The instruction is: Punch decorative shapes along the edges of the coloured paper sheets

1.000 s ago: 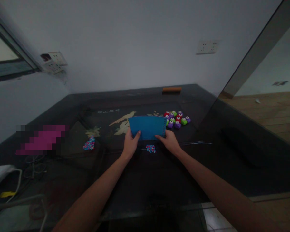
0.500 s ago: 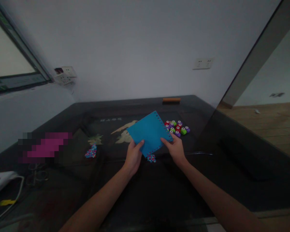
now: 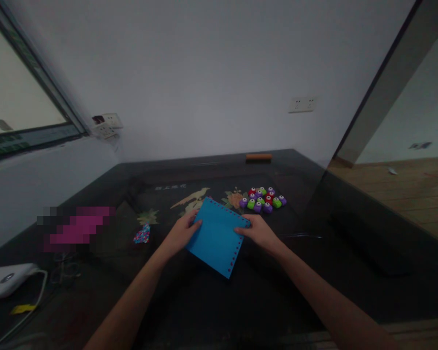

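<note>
A square blue sheet [image 3: 216,236] with small dark red dots along two edges is held tilted over the dark table. My left hand [image 3: 186,229] grips its left side, thumb on top. My right hand [image 3: 259,230] pinches it near the dotted right corner, fingers underneath. Just beyond my right hand lies a cluster of red, green and purple pieces [image 3: 264,199] with round white eye-like tops. Left of my left hand sits a small heap of pink, blue and white bits [image 3: 142,234]. What lies under the sheet is hidden.
The glossy dark table [image 3: 277,291] carries a printed bird and flower pattern. A brown roll [image 3: 259,157] lies near the wall. At left are a blurred pink item [image 3: 82,226], a white device with a cable [image 3: 10,280] and a yellow piece [image 3: 23,309].
Both hands have brought the blue sheet lower and nearer, turning it counterclockwise. The small heap seen below it before is now out of sight, and more of the coloured cluster shows.
</note>
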### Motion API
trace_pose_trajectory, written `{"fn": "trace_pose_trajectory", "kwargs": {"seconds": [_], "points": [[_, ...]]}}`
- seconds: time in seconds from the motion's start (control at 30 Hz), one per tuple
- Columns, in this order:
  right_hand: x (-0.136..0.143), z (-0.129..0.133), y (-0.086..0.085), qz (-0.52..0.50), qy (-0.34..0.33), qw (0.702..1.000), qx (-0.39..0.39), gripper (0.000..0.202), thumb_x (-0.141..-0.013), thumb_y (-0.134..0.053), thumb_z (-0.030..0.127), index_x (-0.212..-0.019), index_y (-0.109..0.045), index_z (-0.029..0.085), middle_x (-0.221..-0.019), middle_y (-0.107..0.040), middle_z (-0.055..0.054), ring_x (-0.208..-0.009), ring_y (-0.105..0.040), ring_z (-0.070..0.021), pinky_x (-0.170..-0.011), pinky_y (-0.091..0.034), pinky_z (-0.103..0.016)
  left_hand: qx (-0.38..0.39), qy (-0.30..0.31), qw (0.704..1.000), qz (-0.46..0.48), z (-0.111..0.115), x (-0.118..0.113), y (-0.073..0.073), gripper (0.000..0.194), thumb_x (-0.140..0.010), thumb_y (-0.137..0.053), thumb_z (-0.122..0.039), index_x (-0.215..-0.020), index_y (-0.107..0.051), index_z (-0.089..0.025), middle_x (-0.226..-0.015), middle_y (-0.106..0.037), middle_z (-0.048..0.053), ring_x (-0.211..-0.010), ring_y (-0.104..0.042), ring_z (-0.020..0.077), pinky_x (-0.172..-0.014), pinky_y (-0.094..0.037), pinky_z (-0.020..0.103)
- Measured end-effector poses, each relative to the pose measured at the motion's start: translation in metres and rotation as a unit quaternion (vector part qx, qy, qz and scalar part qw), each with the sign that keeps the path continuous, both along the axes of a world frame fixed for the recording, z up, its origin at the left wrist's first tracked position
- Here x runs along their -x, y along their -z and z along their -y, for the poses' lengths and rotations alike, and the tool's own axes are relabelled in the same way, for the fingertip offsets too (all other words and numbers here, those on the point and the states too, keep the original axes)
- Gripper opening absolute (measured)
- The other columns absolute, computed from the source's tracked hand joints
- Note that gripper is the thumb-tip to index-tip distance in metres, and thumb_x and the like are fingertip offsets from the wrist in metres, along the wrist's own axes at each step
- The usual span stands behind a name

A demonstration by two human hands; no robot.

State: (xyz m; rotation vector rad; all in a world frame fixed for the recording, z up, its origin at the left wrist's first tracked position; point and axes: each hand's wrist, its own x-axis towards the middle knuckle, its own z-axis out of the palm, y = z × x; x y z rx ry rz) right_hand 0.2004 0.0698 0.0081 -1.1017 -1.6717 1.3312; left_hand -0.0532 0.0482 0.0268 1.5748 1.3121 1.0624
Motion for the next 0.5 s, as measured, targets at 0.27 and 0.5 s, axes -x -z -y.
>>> {"fn": "trace_pose_trajectory", "kwargs": {"seconds": [0.27,0.5], "points": [[0.017,0.004,0.004,-0.076,0.011,0.997,0.023,0.029,-0.065,-0.071,0.028,-0.088,-0.058,0.016,-0.079,-0.065,-0.002,-0.070,-0.063,-0.0172,-0.065,-0.050,-0.030,0.054,-0.051,0.996,0.055,0.014,0.005,0.010,0.040,-0.071,-0.062,-0.043,-0.100,-0.062,-0.016,-0.096,-0.070,0.011,-0.081,-0.066,0.0273,-0.070,-0.051,0.038],[0.037,-0.022,-0.010,-0.041,0.003,0.999,-0.011,0.031,-0.068,-0.064,0.011,-0.098,-0.059,0.018,-0.067,-0.060,0.003,-0.058,-0.061,-0.0136,-0.056,-0.052,-0.028,0.059,-0.097,0.992,0.061,0.019,0.024,0.010,0.043,-0.068,-0.062,-0.046,-0.098,-0.059,-0.015,-0.090,-0.070,0.008,-0.078,-0.065,0.0251,-0.067,-0.050,0.034]]}}
